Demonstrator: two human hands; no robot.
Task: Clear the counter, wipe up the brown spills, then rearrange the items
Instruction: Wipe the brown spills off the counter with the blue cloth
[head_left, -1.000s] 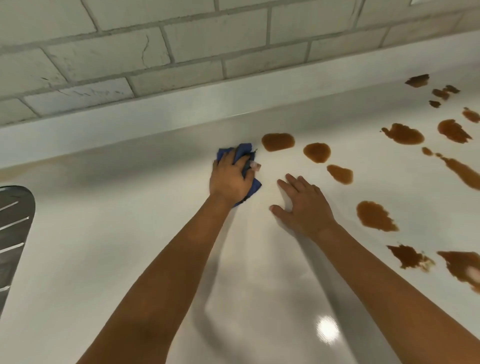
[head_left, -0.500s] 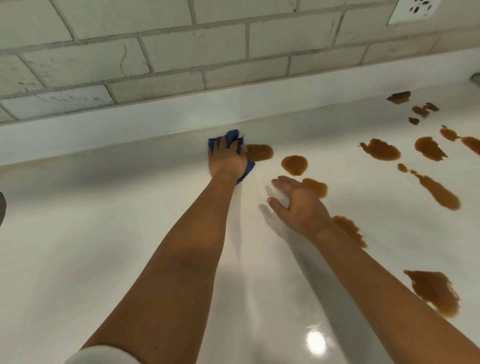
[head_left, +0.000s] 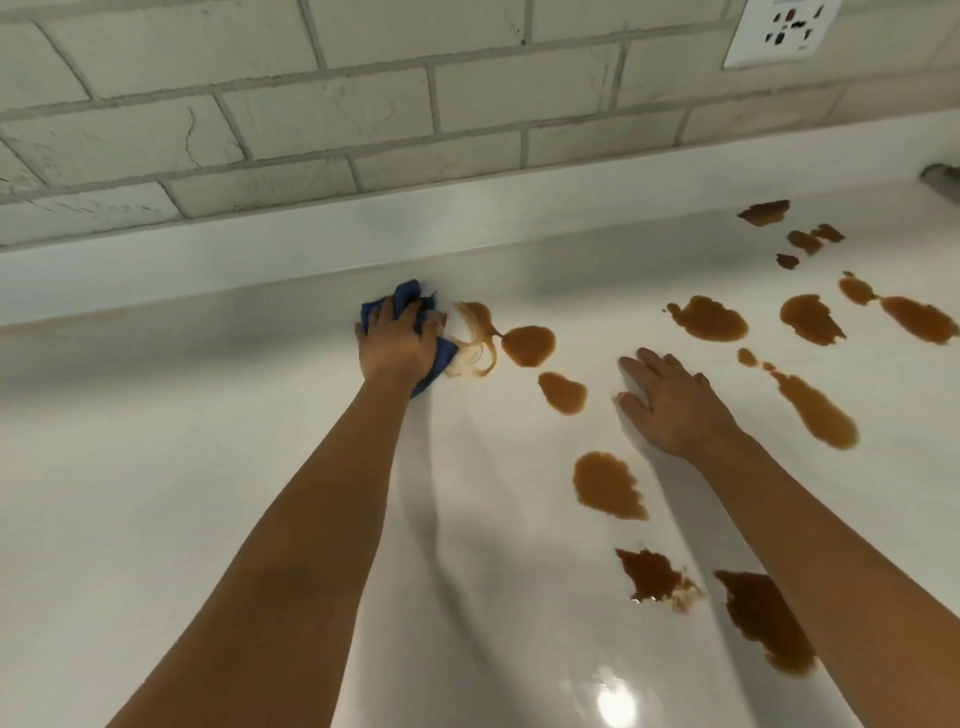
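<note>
My left hand (head_left: 397, 345) grips a bunched blue cloth (head_left: 402, 296) and presses it on the white counter (head_left: 208, 467) near the back ledge. Just right of the cloth lies a smeared brown streak (head_left: 475, 338). Several brown spills dot the counter to the right, among them an oval one (head_left: 529, 345), a smaller one (head_left: 562, 393) and a larger one (head_left: 608, 486). My right hand (head_left: 670, 405) lies flat, fingers straight, on the counter between the spills and holds nothing.
A tiled wall with a white socket (head_left: 779, 31) rises behind the raised white ledge (head_left: 467, 223). A grey metal part (head_left: 943, 179) shows at the right edge. More dark spills (head_left: 763, 618) lie near my right forearm.
My left hand has dragged the cloth through the leftmost spill, leaving a thin smear. My right hand has shifted right, clear of the spills it covered.
</note>
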